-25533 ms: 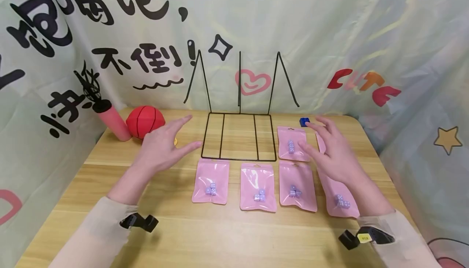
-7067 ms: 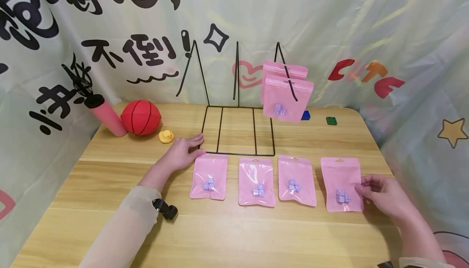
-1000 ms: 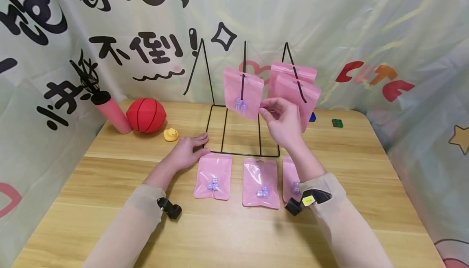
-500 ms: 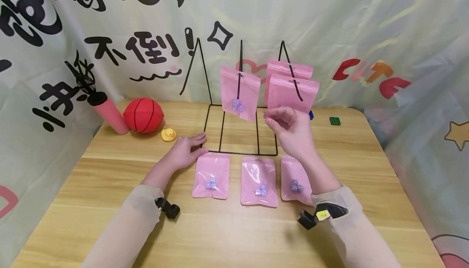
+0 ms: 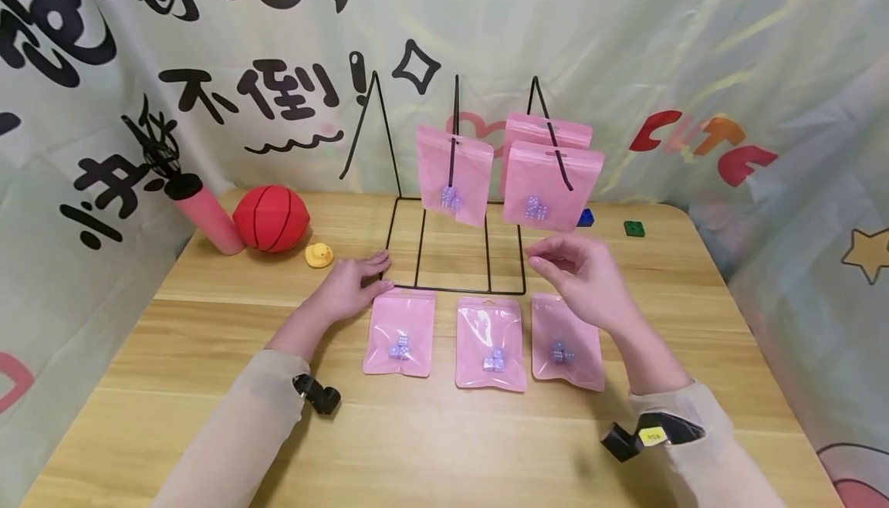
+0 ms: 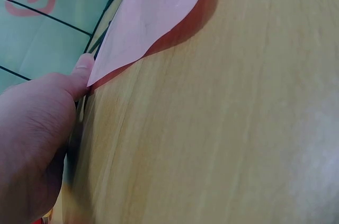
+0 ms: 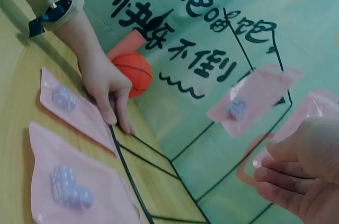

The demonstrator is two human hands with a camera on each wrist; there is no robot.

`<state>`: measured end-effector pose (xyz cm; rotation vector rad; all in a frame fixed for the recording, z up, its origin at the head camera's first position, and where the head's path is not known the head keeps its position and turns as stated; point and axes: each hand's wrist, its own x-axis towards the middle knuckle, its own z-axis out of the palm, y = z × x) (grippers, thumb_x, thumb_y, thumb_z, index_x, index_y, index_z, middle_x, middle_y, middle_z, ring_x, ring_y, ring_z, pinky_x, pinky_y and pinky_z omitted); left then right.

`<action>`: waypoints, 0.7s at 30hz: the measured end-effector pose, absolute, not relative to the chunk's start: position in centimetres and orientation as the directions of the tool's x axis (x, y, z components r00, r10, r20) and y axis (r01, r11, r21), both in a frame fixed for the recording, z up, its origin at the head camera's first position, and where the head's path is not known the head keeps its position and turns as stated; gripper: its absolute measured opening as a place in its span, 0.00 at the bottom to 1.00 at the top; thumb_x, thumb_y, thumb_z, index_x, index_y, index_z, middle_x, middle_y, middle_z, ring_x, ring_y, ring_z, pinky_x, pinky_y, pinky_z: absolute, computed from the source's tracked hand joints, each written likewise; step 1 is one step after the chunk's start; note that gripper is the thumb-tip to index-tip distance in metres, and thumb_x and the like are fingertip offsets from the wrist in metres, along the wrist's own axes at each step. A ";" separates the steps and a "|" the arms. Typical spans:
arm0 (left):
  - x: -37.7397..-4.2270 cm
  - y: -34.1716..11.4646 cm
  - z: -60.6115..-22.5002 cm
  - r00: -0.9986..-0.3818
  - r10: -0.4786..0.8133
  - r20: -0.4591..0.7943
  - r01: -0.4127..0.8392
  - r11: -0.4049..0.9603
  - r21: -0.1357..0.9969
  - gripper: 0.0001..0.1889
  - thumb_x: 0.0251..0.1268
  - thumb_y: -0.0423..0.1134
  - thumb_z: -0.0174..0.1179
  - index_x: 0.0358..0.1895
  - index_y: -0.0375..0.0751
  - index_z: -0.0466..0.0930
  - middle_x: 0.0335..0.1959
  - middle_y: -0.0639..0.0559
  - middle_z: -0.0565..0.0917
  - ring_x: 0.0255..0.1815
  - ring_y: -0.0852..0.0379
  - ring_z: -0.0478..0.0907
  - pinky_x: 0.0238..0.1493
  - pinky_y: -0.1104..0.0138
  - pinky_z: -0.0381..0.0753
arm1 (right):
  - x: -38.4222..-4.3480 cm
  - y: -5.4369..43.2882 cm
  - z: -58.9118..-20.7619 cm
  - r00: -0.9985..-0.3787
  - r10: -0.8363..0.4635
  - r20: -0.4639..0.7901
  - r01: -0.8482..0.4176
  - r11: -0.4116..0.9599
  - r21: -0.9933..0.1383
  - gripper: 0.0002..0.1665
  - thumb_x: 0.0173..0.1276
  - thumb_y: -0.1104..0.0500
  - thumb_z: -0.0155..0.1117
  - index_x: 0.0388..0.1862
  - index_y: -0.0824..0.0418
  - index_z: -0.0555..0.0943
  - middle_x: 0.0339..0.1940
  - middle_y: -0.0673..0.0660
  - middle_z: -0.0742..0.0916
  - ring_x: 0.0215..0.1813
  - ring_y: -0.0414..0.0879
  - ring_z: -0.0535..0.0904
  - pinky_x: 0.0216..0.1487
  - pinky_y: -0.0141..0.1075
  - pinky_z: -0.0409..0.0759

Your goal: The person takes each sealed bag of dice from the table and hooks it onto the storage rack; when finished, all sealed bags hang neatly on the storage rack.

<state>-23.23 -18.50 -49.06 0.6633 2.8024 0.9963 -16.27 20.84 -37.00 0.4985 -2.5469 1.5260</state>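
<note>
My left hand (image 5: 350,286) holds the front left corner of a black wire rack (image 5: 488,253), its thumb on the front rod and its fingers at the side rod. A pink zip bag (image 5: 454,172) with purple dice hangs on the middle hook. Another such pink bag (image 5: 552,176) hangs in front of a second pink bag (image 5: 566,128) on the right hook; the left hook is bare. My right hand (image 5: 586,276), fingers loosely bent and holding nothing, is just right of the rack. Below it lies a pink bag (image 5: 566,365), with a middle bag (image 5: 489,330) and a left bag (image 5: 399,319) in the same row.
On the left stand a pink vase (image 5: 208,215) with black twigs, a red ball (image 5: 271,218) and a yellow rubber duck (image 5: 319,255). Behind the right hook's bags sits a blue brick (image 5: 586,218), with a green brick (image 5: 634,228) beyond. A printed cloth hangs behind the table.
Over the last second my right hand has let go of the bag on the middle hook and drawn back right and down. My left hand has kept its place at the rack.
</note>
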 end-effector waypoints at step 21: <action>-23.1 -18.4 -48.9 -0.908 0.415 0.049 0.353 0.697 0.624 0.27 0.76 0.43 0.68 0.73 0.37 0.76 0.77 0.47 0.70 0.78 0.45 0.65 0.78 0.49 0.63 | -13.8 27.4 -39.0 -0.978 -0.165 0.126 -0.203 0.624 -0.754 0.13 0.77 0.60 0.70 0.54 0.68 0.87 0.49 0.62 0.91 0.50 0.52 0.88 0.48 0.21 0.81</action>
